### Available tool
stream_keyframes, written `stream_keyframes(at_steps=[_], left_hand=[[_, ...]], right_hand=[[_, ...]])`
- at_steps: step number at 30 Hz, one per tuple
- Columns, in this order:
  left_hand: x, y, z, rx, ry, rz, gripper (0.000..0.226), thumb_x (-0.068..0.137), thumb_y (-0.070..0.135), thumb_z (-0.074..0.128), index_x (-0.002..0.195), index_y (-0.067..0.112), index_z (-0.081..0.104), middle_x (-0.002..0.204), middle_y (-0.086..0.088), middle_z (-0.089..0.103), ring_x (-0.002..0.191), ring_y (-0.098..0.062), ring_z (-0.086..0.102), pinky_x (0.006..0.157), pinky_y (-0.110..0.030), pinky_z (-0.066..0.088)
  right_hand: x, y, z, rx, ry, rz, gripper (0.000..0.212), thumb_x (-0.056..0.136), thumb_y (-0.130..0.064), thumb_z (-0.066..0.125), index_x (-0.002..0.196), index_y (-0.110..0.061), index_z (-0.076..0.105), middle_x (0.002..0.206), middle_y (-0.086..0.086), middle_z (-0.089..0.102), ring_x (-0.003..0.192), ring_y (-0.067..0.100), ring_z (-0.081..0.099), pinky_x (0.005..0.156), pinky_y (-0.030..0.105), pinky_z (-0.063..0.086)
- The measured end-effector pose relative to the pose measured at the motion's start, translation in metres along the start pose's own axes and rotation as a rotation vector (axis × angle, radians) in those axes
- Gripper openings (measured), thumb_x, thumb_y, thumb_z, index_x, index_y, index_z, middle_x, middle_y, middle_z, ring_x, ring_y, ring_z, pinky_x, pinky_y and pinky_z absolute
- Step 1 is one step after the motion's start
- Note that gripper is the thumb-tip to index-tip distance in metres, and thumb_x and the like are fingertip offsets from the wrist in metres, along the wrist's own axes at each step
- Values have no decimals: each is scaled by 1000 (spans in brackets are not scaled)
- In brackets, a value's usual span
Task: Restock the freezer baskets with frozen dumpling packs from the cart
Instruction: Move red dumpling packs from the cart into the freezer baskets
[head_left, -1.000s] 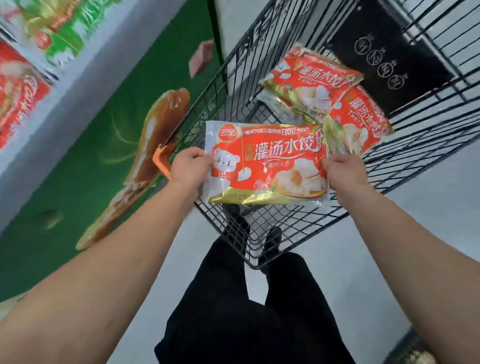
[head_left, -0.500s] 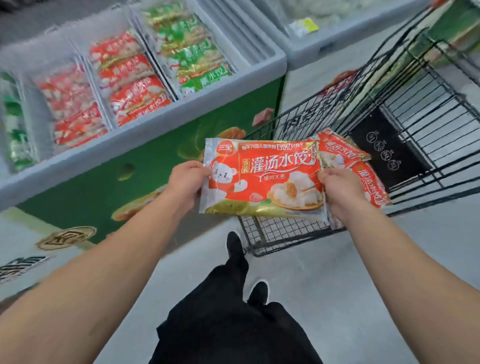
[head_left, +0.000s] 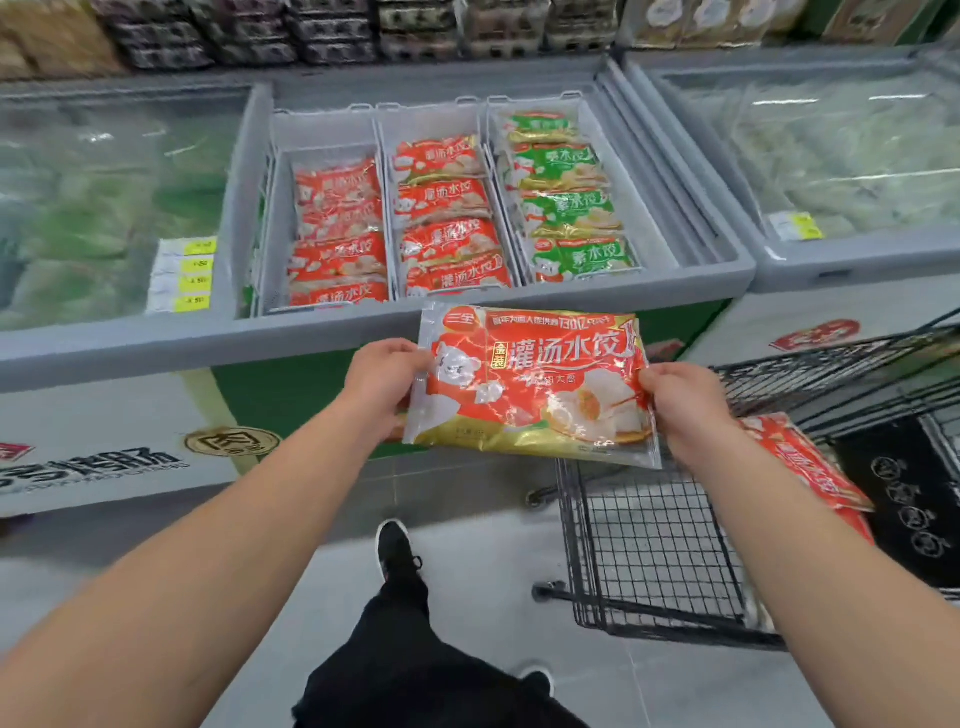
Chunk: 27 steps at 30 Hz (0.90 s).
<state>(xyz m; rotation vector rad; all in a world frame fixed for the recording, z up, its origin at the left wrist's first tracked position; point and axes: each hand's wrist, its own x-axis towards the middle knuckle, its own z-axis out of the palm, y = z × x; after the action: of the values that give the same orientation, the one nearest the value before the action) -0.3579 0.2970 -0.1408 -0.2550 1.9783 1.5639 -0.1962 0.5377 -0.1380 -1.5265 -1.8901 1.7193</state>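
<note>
A flat red-and-gold plastic pack of frozen dumplings (head_left: 530, 379) was held face up in the air, in front of the near rim of the freezer and above the near left corner of the cart. The left hand (head_left: 382, 382) gripped its left edge, fingers curled under and thumb on top; the right hand (head_left: 680, 402) pinched its right edge the same way, fingers clamped on the wrapper.

Just right of the right forearm, another red dumpling pack (head_left: 810, 467) lay in the black wire shopping cart (head_left: 649, 545), beside a black panel with round white marks (head_left: 914, 499).

Beyond the held pack stood the open grey chest freezer (head_left: 717, 270) with three white baskets side by side. The left basket (head_left: 278, 218) and the middle basket (head_left: 387, 156) held red packs in rows; the right basket (head_left: 647, 208) held green-and-white packs (head_left: 571, 213). Yellow price tags (head_left: 195, 273) sat on the closed glass lid to the left. A black shoe (head_left: 395, 545) rested on the grey tiled floor below.
</note>
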Motion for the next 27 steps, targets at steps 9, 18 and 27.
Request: stream_keyframes(at_steps=[9,18,27], left_hand=[[135,36,-89,-30,9,-63,11,89,7,67,79,10,63,101,-20,74,91,-34,73,87,-50,59],[217,74,-117,-70,40,-88,16,85,13,68,72,14,60,90,-20,73,88,-39,71,81,-51,57],[333,114,-78,-72,92,-159,9,66,22,74,61,21,67,80,-11,71,81,-30,67,74,-45,53]], right_hand=[[63,-70,153,-129,-41,-23,22,94,-14,60,76,-14,72,85,7,76,90,28,72,89,52,56],[126,-126,227,-205,-28,-53,23,93,-8,58,73,-14,68,81,6,71,85,25,66,86,43,55],[247,-176,267,-254,-79,-48,25,91,-6,58,69,-14,68,74,8,67,72,23,60,69,32,48]])
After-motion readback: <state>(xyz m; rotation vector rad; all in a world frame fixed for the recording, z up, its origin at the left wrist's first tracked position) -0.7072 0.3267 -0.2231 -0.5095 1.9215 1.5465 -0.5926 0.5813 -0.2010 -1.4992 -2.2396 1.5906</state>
